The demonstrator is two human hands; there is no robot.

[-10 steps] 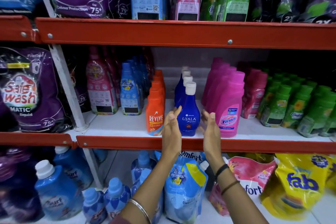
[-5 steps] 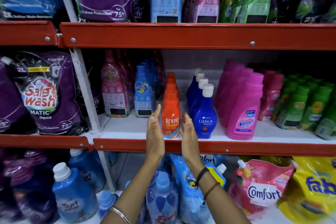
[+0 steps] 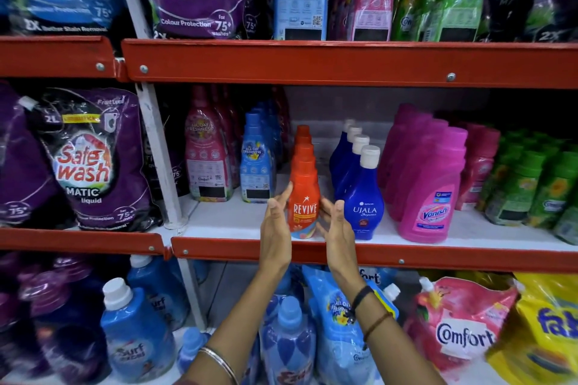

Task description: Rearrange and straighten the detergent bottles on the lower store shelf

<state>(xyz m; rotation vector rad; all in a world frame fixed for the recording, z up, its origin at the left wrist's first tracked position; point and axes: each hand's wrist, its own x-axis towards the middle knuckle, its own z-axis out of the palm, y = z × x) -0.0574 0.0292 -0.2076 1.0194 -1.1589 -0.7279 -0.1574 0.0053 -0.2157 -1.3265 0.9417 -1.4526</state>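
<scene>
The front orange Revive bottle (image 3: 304,197) is framed at the shelf's (image 3: 406,256) front lip, nine o'clock of the blue Ujala bottle (image 3: 362,197). Left hand (image 3: 276,228) and right hand (image 3: 339,228) are cupped either side, fingers (image 3: 283,197) spread apart, barely touching. Straightening of this row is judged underway; next, a light squeeze and squaring are called for.

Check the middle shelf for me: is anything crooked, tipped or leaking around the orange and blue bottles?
Nothing stands out. The orange Revive row and blue Ujala row stand upright in files, with no spill on the white shelf. The left hand and right hand flank the front Revive bottle.
</scene>
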